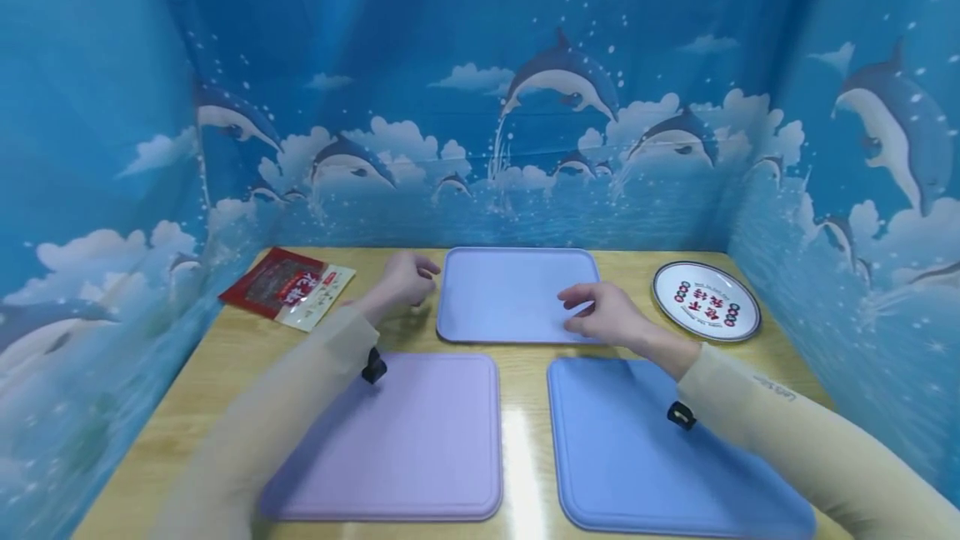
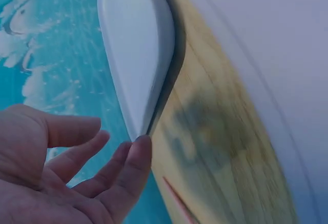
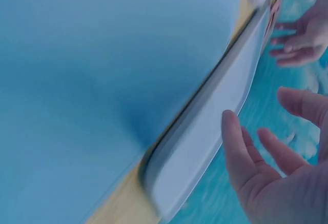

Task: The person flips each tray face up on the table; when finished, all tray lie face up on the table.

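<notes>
A pale lavender-blue tray (image 1: 510,294) lies flat near the back of the table. My left hand (image 1: 408,280) hovers just off the tray's left edge, fingers loosely bent with nothing between them. Above the tray's right part is my right hand (image 1: 603,315), its thumb and fingers spread apart and holding nothing. In the right wrist view the right hand's fingers (image 3: 236,147) overlap the tray (image 3: 205,126); whether they touch it I cannot tell. The left wrist view has the left hand (image 2: 77,178) near one end of the tray (image 2: 138,44).
A red and white food packet (image 1: 288,288) lies at the back left. At the back right sits a round white plate (image 1: 705,301) with red characters. Closer in are a lilac board (image 1: 420,440) on the left and a blue board (image 1: 645,457) on the right. Dolphin-print curtains (image 1: 480,90) surround the table.
</notes>
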The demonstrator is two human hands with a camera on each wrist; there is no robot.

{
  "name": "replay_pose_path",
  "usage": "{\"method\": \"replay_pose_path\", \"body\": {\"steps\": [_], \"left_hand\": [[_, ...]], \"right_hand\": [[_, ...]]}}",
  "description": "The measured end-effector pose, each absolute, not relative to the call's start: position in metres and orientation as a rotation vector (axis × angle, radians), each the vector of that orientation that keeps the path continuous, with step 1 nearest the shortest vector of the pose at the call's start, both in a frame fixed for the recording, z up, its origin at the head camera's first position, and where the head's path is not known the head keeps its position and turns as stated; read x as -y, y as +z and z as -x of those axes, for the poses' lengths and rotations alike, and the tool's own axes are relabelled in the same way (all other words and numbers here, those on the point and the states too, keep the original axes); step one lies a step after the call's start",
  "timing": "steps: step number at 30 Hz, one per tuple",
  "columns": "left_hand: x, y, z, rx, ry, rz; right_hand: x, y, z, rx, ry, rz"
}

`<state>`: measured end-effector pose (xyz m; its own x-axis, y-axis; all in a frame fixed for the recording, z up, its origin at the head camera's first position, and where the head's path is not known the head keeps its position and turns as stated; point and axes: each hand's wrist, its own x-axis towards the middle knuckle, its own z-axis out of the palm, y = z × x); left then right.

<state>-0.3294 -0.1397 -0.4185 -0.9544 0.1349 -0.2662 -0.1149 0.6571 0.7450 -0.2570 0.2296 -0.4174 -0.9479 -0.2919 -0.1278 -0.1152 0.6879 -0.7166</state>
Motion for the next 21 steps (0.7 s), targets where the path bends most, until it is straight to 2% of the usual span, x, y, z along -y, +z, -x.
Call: {"method": "replay_pose_path", "body": {"steps": [3, 9, 21], "left_hand": [[0.151, -0.413, 0.315, -2.57, 1.18, -0.11], [0.179, -0.404, 0.284, -2.586, 1.083, -0.14], [0.242, -0.407, 0.206, -2.86, 0.775, -0.229]], "right_hand": [[-0.212, -0.416, 0.247, -2.624, -1.123, 0.344], [-0.183, -0.42, 0.221, -2.455, -1.253, 0.306], [-0.138, -0.434, 0.165, -2.225, -1.462, 0.259]]}}
